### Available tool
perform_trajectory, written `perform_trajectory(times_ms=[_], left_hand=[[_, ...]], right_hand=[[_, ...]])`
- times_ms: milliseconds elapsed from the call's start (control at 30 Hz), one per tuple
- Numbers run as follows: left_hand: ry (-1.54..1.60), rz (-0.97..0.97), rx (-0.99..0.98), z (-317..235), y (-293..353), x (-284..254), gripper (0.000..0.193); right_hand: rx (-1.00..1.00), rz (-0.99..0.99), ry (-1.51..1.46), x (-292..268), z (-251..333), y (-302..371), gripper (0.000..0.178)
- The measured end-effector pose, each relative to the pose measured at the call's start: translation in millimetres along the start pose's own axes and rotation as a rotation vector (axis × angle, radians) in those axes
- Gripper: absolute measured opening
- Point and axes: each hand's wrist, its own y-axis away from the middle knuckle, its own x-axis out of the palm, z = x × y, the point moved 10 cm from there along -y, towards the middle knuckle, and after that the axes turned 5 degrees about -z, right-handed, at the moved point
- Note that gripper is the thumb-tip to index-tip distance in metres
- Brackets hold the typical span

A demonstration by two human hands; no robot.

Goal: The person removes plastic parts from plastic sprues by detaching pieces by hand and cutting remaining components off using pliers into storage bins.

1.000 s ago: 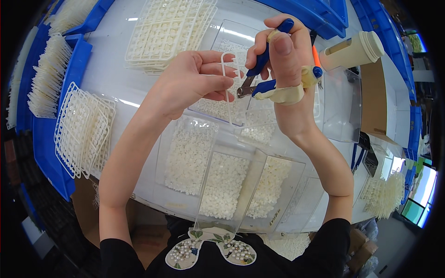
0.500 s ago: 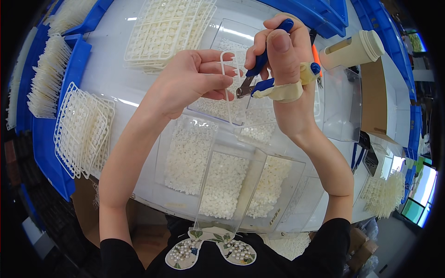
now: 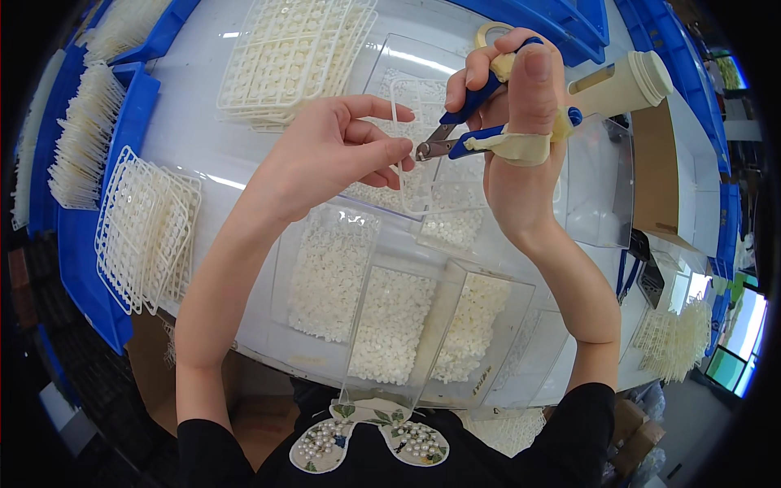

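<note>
My left hand (image 3: 321,154) pinches the left side of a thin white plastic sprue frame (image 3: 403,189), thumb and fingertips together. My right hand (image 3: 525,187) is wrapped around blue-handled nippers (image 3: 474,102). The handles are spread, and the metal jaws point left, close to my left fingertips at the frame. Cream wrapping (image 3: 521,148) covers part of the lower handle by my thumb. Below the frame lie clear boxes of small white pieces: a left one (image 3: 329,276), a middle one (image 3: 392,325) and a right one (image 3: 472,325). Whether the jaws touch the frame I cannot tell.
A stack of white sprue frames (image 3: 285,61) lies at the back, with more frames (image 3: 146,232) at the left. Blue trays (image 3: 138,102) line the table. At the right stand a cream lidded cup (image 3: 622,85) and an open cardboard box (image 3: 657,167). A tape roll (image 3: 493,34) sits behind my right hand.
My right hand has moved slightly right, and the nippers' handles have spread wider. My left thumb and fingers have shifted down along the frame, nearer the jaws.
</note>
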Motion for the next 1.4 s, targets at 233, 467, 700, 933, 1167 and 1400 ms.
perform_trajectory(times_ms=[233, 467, 700, 933, 1167, 1400], left_hand=[[-0.045, 0.028, 0.000, 1, -2, 2, 0.036], [-0.014, 0.003, -0.036, 4, -3, 0, 0.035], [0.012, 0.000, -0.053, 3, -3, 1, 0.039], [0.006, 0.047, -0.020, 2, 1, 8, 0.043], [0.029, 0.013, -0.068, 2, 1, 7, 0.038], [0.042, -0.008, -0.035, 2, -2, 11, 0.037]], right_hand=[[0.027, 0.032, 0.031, 1, -3, 2, 0.051], [0.075, 0.098, 0.114, 10, -2, 4, 0.058], [0.094, 0.094, 0.119, 8, -7, 6, 0.054], [0.132, 0.082, 0.076, 9, -13, 7, 0.050], [0.039, 0.161, 0.157, 16, 1, 0, 0.065], [0.054, 0.334, 0.181, 27, -8, 6, 0.072]])
